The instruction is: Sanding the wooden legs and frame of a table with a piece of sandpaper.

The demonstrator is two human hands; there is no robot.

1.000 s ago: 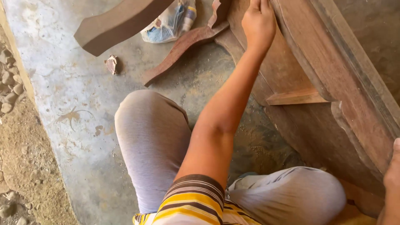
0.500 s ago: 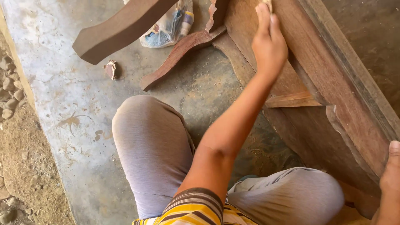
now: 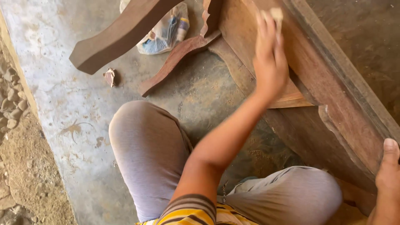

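Dusty concrete floor (image 3: 75, 108), left hand (image 3: 270, 58) gripping blurred sandpaper (image 3: 276, 14), right hand (image 3: 389, 183) cropped, grip unclear

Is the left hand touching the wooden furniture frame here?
Touching. The head view shows the left hand pressed flat on the wooden furniture frame, with a small pale pad sticking out past its fingertips and no gap visible beneath the palm.

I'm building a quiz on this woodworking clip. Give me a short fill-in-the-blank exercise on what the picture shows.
1. The left hand presses a small pale pad against the ____ furniture piece.
2. The right hand rests on the furniture's ____ edge.
3. A plastic bag lies on the ____ floor.
4. The person's knees are covered by ____ cloth.

Missing words: wooden; near; concrete; grey
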